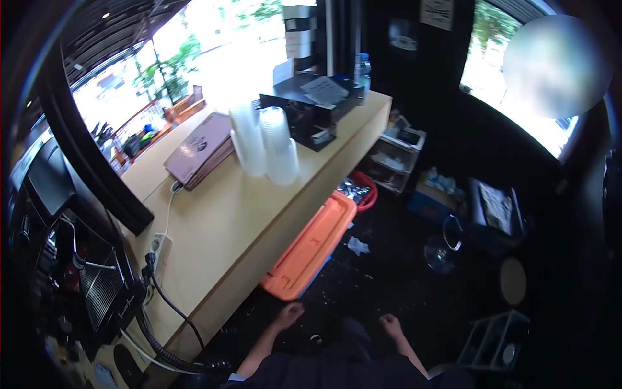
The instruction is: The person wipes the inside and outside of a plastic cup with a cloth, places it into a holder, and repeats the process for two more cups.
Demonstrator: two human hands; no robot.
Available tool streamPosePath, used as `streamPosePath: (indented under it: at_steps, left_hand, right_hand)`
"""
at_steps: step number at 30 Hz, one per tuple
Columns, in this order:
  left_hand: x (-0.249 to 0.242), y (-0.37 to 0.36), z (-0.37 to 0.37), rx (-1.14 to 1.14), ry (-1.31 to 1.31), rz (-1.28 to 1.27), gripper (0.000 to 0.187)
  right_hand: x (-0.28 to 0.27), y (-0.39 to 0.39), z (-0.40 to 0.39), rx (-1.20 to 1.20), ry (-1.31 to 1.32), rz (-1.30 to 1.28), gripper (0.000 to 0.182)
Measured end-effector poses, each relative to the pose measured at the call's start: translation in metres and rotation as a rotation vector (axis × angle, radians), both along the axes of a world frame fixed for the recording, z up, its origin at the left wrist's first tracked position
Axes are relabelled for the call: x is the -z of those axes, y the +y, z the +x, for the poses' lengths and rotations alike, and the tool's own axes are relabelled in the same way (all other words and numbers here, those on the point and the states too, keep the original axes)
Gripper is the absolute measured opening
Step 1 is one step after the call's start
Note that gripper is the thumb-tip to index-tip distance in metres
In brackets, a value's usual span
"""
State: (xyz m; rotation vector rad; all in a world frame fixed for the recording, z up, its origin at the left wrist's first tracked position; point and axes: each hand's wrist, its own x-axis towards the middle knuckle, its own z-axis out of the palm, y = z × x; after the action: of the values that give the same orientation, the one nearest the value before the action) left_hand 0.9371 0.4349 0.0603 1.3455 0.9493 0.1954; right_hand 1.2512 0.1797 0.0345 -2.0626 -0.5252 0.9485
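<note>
Where the long wooden counter (246, 214) runs through the dark little room, a black coffee machine (71, 259) sits at its left end, with a white power strip (159, 246) and black cords just beside it. Farther along the counter lies a flat brown box (197, 149), then stacks of clear plastic cups (265, 146), then a black stand with papers (311, 104) near the far end. Bright windows with green trees show behind the counter. Below the counter's front edge, an orange lid (311, 246) leans on the dark floor, with a red bowl (363, 191) past it. The left hand (288, 316) hangs low near the orange lid, fingers loosely curled, holding nothing. The right hand (391, 324) is to the right of it, well away from the counter, closed in a soft fist, also holding nothing. White drawers (398, 152) stand by the counter's far end.
</note>
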Motion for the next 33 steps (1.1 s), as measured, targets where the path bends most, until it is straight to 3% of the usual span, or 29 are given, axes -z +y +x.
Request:
streamPosePath:
  at_steps: [2, 4, 6, 8, 9, 12, 13, 14, 15, 16, 18, 19, 20, 21, 23, 28, 30, 33]
  left_hand:
    - [-0.095, 0.021, 0.063, -0.053, -0.236, 0.133, 0.035]
    - [-0.154, 0.052, 0.105, -0.028, -0.380, 0.212, 0.033]
    - [-0.210, 0.077, 0.132, -0.146, -0.464, 0.541, 0.028]
    - [-0.229, 0.103, 0.148, -0.369, -0.558, 0.712, 0.029]
    - [-0.243, 0.115, 0.156, -0.522, -0.602, 0.693, 0.034]
    - [-0.275, 0.154, 0.178, -0.873, -0.622, 0.780, 0.064]
    - [-0.284, 0.168, 0.184, -0.901, -0.601, 0.796, 0.064]
    - [-0.292, 0.182, 0.192, -0.965, -0.506, 0.916, 0.073]
    - [-0.297, 0.189, 0.198, -1.026, -0.405, 1.034, 0.083]
    - [-0.292, 0.195, 0.202, -1.057, -0.378, 1.043, 0.083]
    - [-0.267, 0.213, 0.203, -1.026, -0.025, 1.005, 0.100]
    - [-0.254, 0.219, 0.200, -0.984, 0.078, 0.910, 0.105]
    - [-0.270, 0.213, 0.208, -1.013, 0.095, 0.914, 0.105]
    - [-0.289, 0.208, 0.218, -0.949, 0.269, 0.849, 0.106]
    - [-0.315, 0.206, 0.232, -0.871, 0.535, 0.852, 0.104]
    - [-0.285, 0.211, 0.221, -0.894, 0.491, 0.991, 0.095]
    - [-0.287, 0.205, 0.226, -1.086, 0.104, 0.907, 0.091]
    - [-0.281, 0.190, 0.220, -1.153, -0.087, 0.965, 0.091]
  right_hand:
    - [-0.011, 0.061, 0.039, -0.093, 0.020, 0.201, 0.015]
    - [-0.061, 0.133, 0.064, -0.236, 0.056, 0.339, 0.014]
    - [-0.095, 0.201, 0.084, -0.395, 0.063, 0.449, 0.015]
    - [-0.153, 0.274, 0.091, -0.535, -0.039, 0.623, 0.018]
    - [-0.186, 0.303, 0.096, -0.654, -0.160, 0.592, 0.019]
    - [-0.266, 0.381, 0.093, -0.802, -0.128, 0.916, 0.028]
    - [-0.283, 0.405, 0.089, -0.832, -0.062, 1.059, 0.036]
    - [-0.302, 0.426, 0.085, -0.855, -0.144, 1.130, 0.039]
    - [-0.309, 0.451, 0.080, -0.922, -0.137, 1.098, 0.055]
    - [-0.314, 0.470, 0.072, -0.952, -0.109, 1.102, 0.055]
    - [-0.318, 0.496, 0.056, -0.979, -0.306, 1.086, 0.076]
    - [-0.317, 0.501, 0.054, -1.009, -0.288, 1.095, 0.076]
    - [-0.314, 0.505, 0.052, -1.099, -0.405, 0.927, 0.080]
    - [-0.314, 0.510, 0.049, -1.176, -0.529, 0.765, 0.085]
    - [-0.303, 0.509, 0.043, -1.144, -0.584, 0.831, 0.082]
    - [-0.284, 0.512, 0.032, -1.100, -0.598, 0.940, 0.076]
    - [-0.294, 0.508, 0.029, -1.137, -0.362, 0.985, 0.072]
    - [-0.299, 0.496, 0.015, -1.161, -0.123, 1.149, 0.071]
